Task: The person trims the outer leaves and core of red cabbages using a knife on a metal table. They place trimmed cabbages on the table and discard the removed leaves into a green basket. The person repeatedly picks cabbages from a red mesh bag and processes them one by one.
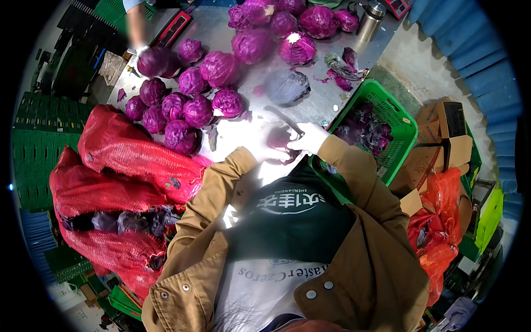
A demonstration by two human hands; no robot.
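Observation:
Both my hands wear white gloves at the near edge of the metal table [319, 89], in strong glare. My left hand [265, 143] steadies a red cabbage [278, 139]. My right hand [309, 137] is closed on a knife, whose dark curved blade [283, 117] points up and left over the cabbage. Beyond them lies a greyish-purple cabbage [286, 87] with its outer leaves on. Several bright purple cabbages [199, 111] lie to the left, and more [253, 45] at the far side. Loose cabbage leaves [342, 72] lie to the right.
A green plastic crate [400, 155] holding leaves stands right of the table. Red mesh sacks [120, 174] are piled at left; cardboard boxes [427, 128] stand at right. A steel flask [371, 20] is on the table. Another person's gloved hand [143, 56] touches a cabbage at far left.

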